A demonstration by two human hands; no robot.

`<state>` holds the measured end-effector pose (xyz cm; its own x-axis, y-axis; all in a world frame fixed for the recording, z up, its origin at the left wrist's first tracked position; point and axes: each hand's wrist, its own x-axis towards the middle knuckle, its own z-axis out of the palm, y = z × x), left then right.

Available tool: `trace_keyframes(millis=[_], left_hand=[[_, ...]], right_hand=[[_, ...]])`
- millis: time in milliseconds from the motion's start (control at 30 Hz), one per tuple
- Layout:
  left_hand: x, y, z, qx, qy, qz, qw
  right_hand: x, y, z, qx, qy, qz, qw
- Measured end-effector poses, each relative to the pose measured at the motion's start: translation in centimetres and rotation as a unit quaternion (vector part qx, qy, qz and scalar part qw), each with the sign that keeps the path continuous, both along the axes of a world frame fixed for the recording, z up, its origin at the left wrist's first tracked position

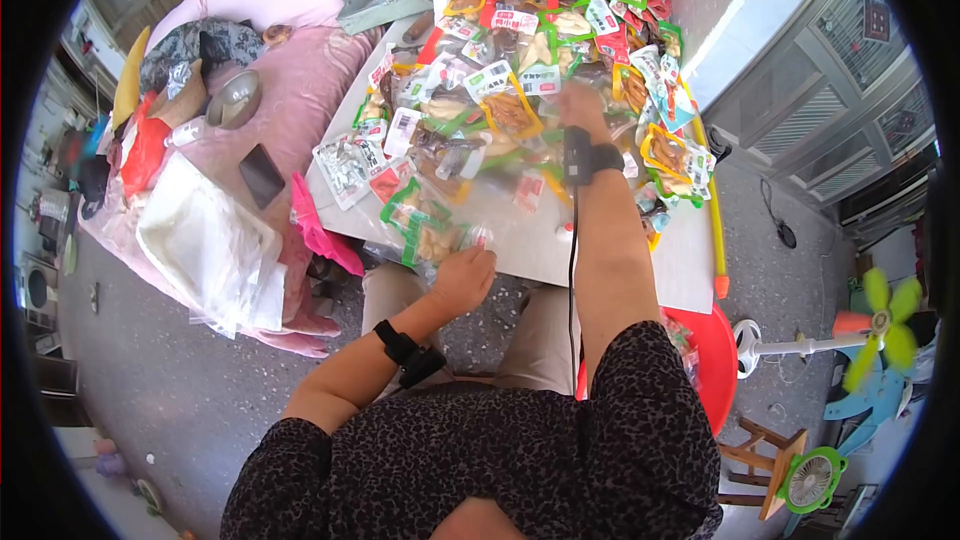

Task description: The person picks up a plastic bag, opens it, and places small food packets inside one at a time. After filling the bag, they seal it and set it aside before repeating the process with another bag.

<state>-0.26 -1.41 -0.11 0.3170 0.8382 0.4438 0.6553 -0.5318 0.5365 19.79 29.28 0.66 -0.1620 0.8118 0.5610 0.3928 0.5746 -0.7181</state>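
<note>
Pale tabletop (682,265): set across the front of the seated person's knees, likely so that both hands reach it easily.
Red basin (715,375): on the floor by the right leg, partly under the table edge, with some packets inside.
Left hand (463,282): at the near edge, fingers curled, thumb and forefinger seemingly pinching one end of a packet.
Green-edged food packet (425,243): clear, with pale pieces inside, held just over the table's near edge, perhaps to keep it apart from the heap.
Right hand (583,105): stretched over the heap and blurred; I cannot tell how far its fingers are spread, or whether they grip anything.
Packet heap (510,115): mixed vacuum-packed snacks with green, yellow and red borders, overlapping across the table.
White foam box (715,0): behind the heap, its mouth facing the person, probably why the packets fan out this way.
Pink bedding (310,115): to the left, bearing a dark phone (262,176).
Green-bladed fan (880,322): right, well apart from the table.
</note>
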Motion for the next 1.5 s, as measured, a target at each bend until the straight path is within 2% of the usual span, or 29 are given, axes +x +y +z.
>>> trace_keyframes(millis=[167, 300, 433, 500, 533, 633, 667, 733, 800, 967, 1033, 1167, 1267, 1367, 1467, 1500], left_hand=[[0.0, 0.0, -0.3, -0.008, 0.027, 0.005, 1.000], [0.2, 0.1, -0.3, -0.014, 0.031, 0.014, 0.999], [0.2, 0.2, -0.5, -0.028, 0.047, 0.021, 0.998], [0.4, 0.2, -0.7, -0.025, 0.047, 0.025, 0.998], [0.4, 0.2, -0.8, -0.019, 0.046, 0.028, 0.998], [0.4, 0.3, -0.6, 0.001, 0.038, 0.028, 0.999], [0.4, 0.2, -0.6, 0.005, 0.033, 0.028, 0.999], [0.4, 0.2, -0.5, 0.014, 0.025, 0.035, 0.999], [0.5, 0.0, -0.2, 0.019, 0.020, 0.048, 0.998], [0.9, -0.4, 0.8, 0.010, 0.055, 0.095, 0.994], [0.8, -0.6, 0.6, 0.046, 0.045, 0.092, 0.994], [0.7, -1.1, -0.1, 0.071, 0.021, 0.080, 0.994], [0.4, -0.8, -0.3, 0.041, 0.030, 0.069, 0.996], [0.3, -0.8, -0.3, 0.027, 0.036, 0.077, 0.996], [0.1, -1.0, -0.1, 0.030, 0.033, 0.062, 0.997], [0.0, -1.1, 0.1, 0.031, 0.034, 0.057, 0.997]], right_hand=[[0.5, -0.5, -1.7, 0.053, 0.024, 0.020, 0.998], [1.9, -6.6, -1.0, 0.002, 0.007, 0.018, 1.000], [2.5, -12.1, -3.0, -0.086, 0.095, 0.065, 0.990], [2.9, -15.4, -3.4, -0.176, 0.195, 0.104, 0.959], [3.0, -17.4, -2.7, -0.241, 0.270, 0.130, 0.923], [3.1, -21.0, -3.8, -0.278, 0.393, 0.154, 0.863], [3.4, -22.1, -4.1, -0.280, 0.395, 0.158, 0.861], [2.8, -24.8, -2.8, -0.316, 0.460, 0.141, 0.818], [1.4, -27.2, -1.0, -0.377, 0.572, 0.100, 0.721], [-1.4, -30.6, -1.4, -0.442, 0.562, 0.109, 0.691], [-2.5, -31.6, -0.9, -0.460, 0.555, 0.110, 0.684], [-2.5, -31.7, -1.7, -0.508, 0.490, 0.107, 0.700], [-1.3, -31.4, -0.9, -0.562, 0.407, 0.101, 0.713], [0.2, -31.3, 1.0, -0.554, 0.221, 0.010, 0.803], [2.2, -29.7, -0.1, -0.380, 0.099, -0.087, 0.916], [2.3, -29.3, 0.5, -0.357, 0.066, -0.103, 0.926]])
